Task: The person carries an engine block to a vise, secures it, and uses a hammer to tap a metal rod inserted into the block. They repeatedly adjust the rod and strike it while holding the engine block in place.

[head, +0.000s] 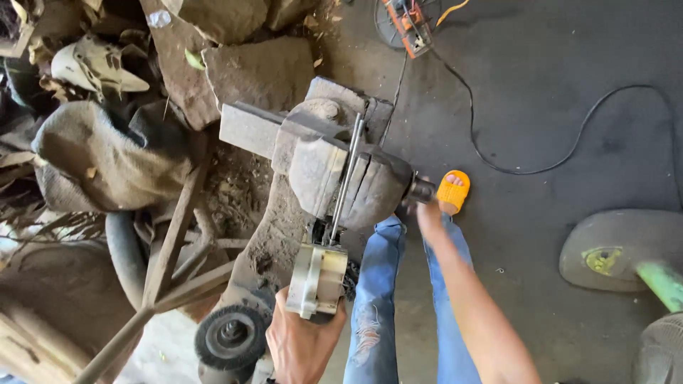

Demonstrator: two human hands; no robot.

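Left hand (302, 345) grips boxy metal part (316, 279) below dusty bench vise (334, 167); right hand (425, 210), blurred, grip indiscernible, at vise's handle end (421, 190)

One bench vise (334, 167), one metal part (316, 279), two hands (302, 345), one orange sandal (453, 190).
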